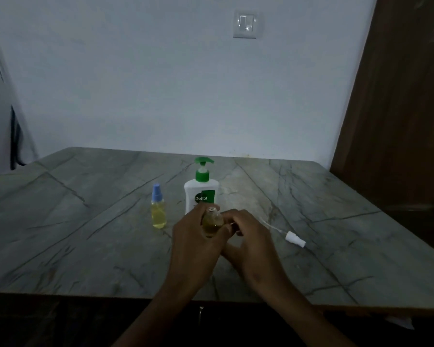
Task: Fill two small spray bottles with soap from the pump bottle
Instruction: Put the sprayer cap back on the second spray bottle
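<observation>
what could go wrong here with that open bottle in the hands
1. The uncapped spray bottle, gripped by the left hand above the table, holds yellowish liquid; tilting could spill it.
2. Its white sprayer head lies loose near the right hand; a sweep might knock it away.

A dim room in a home is suggested. A plain pale painted wall (pixel 161 83) is seen behind the far edge of a grey marble-patterned bench (pixel 85 221), with a white domestic light switch (pixel 245 25) mounted on it. A dark wooden door or panel (pixel 398 108) is set at the bench's far right corner. A household Dettol pump bottle (pixel 201 189) is stood near the bench's middle.
</observation>
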Demonstrator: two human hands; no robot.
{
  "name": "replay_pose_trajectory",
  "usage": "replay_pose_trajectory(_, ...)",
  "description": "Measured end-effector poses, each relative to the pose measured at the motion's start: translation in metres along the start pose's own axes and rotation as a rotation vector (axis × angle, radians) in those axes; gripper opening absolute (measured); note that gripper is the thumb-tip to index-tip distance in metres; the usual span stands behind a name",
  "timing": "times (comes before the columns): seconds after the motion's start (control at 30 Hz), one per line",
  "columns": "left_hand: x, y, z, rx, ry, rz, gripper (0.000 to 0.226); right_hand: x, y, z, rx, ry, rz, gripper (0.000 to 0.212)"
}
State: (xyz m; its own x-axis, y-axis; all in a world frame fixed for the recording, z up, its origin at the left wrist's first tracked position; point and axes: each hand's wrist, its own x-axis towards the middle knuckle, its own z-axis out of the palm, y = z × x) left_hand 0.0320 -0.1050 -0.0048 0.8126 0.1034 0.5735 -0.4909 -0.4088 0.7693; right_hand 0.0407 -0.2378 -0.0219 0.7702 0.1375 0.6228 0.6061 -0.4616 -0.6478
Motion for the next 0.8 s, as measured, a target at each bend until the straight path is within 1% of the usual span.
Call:
replay_pose_trajectory(0.1, -0.006, -0.011, -0.008, 0.065, 0.003, -0.043, 0.023, -0.008, -0.002, 0.008, -0.016, -0.024, 0.035, 0.030)
replay_pose_trajectory(0.13, -0.008, -0.015, -0.010, 0.087, -0.001, -0.055, 0.024, -0.010, -0.003, 0.007, -0.021, -0.057, 0.070, 0.036)
replay_pose_trajectory(0.2, -0.008, -0.020, -0.016, 0.124, -0.008, -0.063, 0.030, -0.014, 0.001, -0.002, -0.071, -0.138, 0.140, 0.058)
replay_pose_trajectory(0.23, -0.007, -0.024, -0.020, 0.139, -0.012, -0.064, 0.036, -0.014, 0.005, -0.011, -0.126, -0.150, 0.147, 0.067)
replay_pose_trajectory(0.27, -0.006, -0.026, -0.024, 0.144, -0.022, -0.065, 0.041, -0.013, 0.012, -0.023, -0.192, -0.138, 0.134, 0.068)
replay_pose_trajectory(0.33, -0.004, -0.031, -0.030, 0.140, -0.050, -0.059, 0.048, -0.009, 0.031, -0.054, -0.357, -0.077, 0.118, 0.057)
replay_pose_trajectory(0.37, -0.004, -0.033, -0.032, 0.134, -0.062, -0.054, 0.050, -0.006, 0.040, -0.071, -0.457, -0.059, 0.143, 0.050)
replay_pose_trajectory(0.43, -0.004, -0.035, -0.033, 0.119, -0.070, -0.049, 0.050, -0.002, 0.059, -0.100, -0.641, -0.080, 0.233, 0.041)
replay_pose_trajectory(0.47, -0.004, -0.035, -0.033, 0.114, -0.065, -0.046, 0.050, -0.002, 0.067, -0.109, -0.692, -0.102, 0.273, 0.037)
replay_pose_trajectory(0.53, -0.004, -0.037, -0.032, 0.111, -0.053, -0.040, 0.050, -0.003, 0.078, -0.117, -0.735, -0.135, 0.308, 0.035)
replay_pose_trajectory(0.6, -0.004, -0.038, -0.032, 0.109, -0.050, -0.053, 0.049, -0.004, 0.083, -0.117, -0.721, -0.140, 0.312, 0.034)
replay_pose_trajectory(0.7, -0.005, -0.041, -0.033, 0.085, -0.057, -0.084, 0.045, -0.003, 0.084, -0.114, -0.696, -0.138, 0.300, 0.021)
replay_pose_trajectory(0.8, -0.004, -0.042, -0.034, 0.070, -0.105, -0.116, 0.040, -0.001, 0.081, -0.111, -0.684, -0.140, 0.313, 0.010)
